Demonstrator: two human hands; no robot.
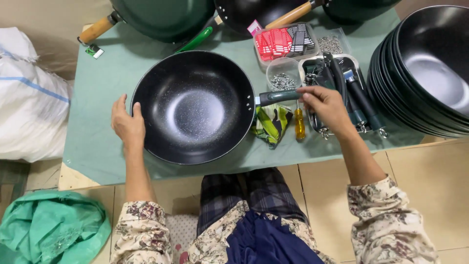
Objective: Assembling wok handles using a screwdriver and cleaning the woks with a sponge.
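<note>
Wok [195, 107] sits mid-table on the green cloth [97, 88], speckled black inside, and looks partly assembled: a dark green handle [278, 96] already sticks out of its right side, two rivet heads showing on the inner wall there. Whether it's fully fastened can't be told. Left hand [128, 126] lies flat against the wok's left rim, fingers loosely curved on it, steadying rather than clenched. Right hand [326, 105] pinches at the handle's outer end, fingertips closed on it or on some small part; too small to tell which. Screwdriver [299, 124], yellow grip, lies untouched just below the handle.

Counts: one wok in hand; one stack of bare pans [430, 68] at right, no handles, maybe seven or eight, edges blur; three finished pans along the far edge, partly cut off; one tray of spare handles [356, 93]; one cup of screws [282, 78]; one box of tags [286, 41].
</note>
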